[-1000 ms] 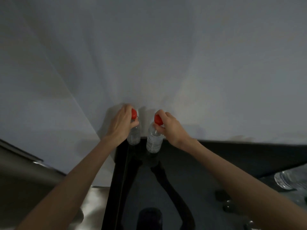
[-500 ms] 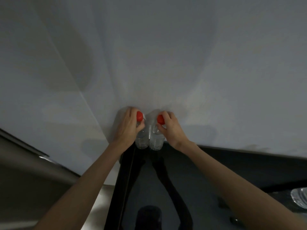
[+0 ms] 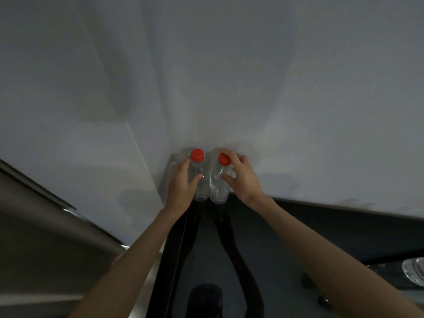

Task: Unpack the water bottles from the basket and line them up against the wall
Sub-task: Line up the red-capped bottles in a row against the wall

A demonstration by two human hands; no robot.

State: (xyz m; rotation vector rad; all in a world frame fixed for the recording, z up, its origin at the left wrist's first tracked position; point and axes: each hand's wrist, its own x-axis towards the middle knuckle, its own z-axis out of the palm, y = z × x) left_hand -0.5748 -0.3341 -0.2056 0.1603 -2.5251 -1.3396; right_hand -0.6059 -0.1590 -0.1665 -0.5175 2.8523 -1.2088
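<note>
The left hand (image 3: 181, 187) was wrapped around the left bottle (image 3: 199, 180), fingers on its far side and thumb across the clear body below the red cap (image 3: 197, 155). The right hand (image 3: 241, 179) gripped the right bottle (image 3: 219, 187), fingertips curled around its red cap (image 3: 224, 159) and thumb pressed on the shoulder. Both bottles stood upright on the dark glossy surface (image 3: 263, 244), side by side and touching, at its far left corner right against the white wall (image 3: 229, 76). Both forearms reached forward from the bottom edge, mirrored in the surface. At the right edge part of another clear bottle (image 3: 414, 271) showed, well apart from the pair.
</note>
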